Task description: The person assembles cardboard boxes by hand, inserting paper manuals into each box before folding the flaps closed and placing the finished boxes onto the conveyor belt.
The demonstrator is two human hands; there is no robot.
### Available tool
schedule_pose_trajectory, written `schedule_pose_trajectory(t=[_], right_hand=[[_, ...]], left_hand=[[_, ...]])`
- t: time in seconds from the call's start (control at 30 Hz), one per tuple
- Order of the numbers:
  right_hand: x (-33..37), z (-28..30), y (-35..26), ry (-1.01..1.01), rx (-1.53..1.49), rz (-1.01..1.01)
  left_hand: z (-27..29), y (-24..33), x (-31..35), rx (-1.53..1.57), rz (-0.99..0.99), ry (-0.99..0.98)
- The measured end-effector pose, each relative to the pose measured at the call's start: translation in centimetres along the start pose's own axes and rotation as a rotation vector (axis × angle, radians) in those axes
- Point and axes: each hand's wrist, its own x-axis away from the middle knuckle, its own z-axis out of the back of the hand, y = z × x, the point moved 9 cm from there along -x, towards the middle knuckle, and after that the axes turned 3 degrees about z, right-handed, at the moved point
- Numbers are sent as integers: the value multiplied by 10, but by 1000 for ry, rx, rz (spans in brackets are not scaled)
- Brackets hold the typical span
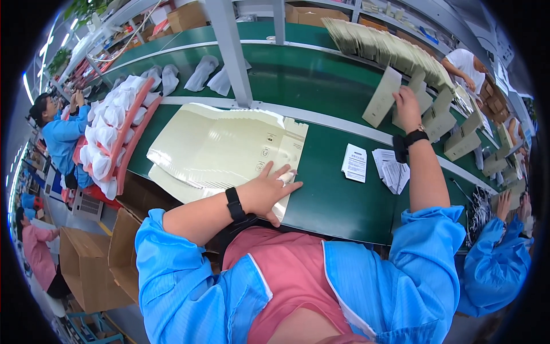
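Here we logged cream sheets [220,146], seemingly light, flexible, best edge-held; left hand [263,194] splayed atop, right hand [408,109] at carton [381,97], grip unclear.

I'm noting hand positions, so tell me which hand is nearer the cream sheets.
Left. The left hand rests on the cream sheets, near their lower right corner; the right hand is off them, farther right, at an upright cream box.

White bundles [105,135] on red trays [135,109] | cardboard box [94,281], lower left | grey post [231,54] | pink-clad co-worker [40,252]
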Motion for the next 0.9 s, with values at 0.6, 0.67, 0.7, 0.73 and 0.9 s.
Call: schedule_pose_trajectory(t=[0.6,0.67,0.7,0.73,0.9], right_hand=[[106,-66,-222,-541,-954,-130],[103,-46,-233,-702,-374,35],[101,-40,-240,-700,-375,35],[105,-42,-253,-801,-334,55],[80,-4,-266,-401,-534,248]], left_hand=[[93,-61,-26,524,317,1134],[78,-93,-32,1391,411,1076],[61,-97,-38,1824,445,987],[61,-99,-36,1821,445,988],[89,-94,-25,1405,272,1118]])
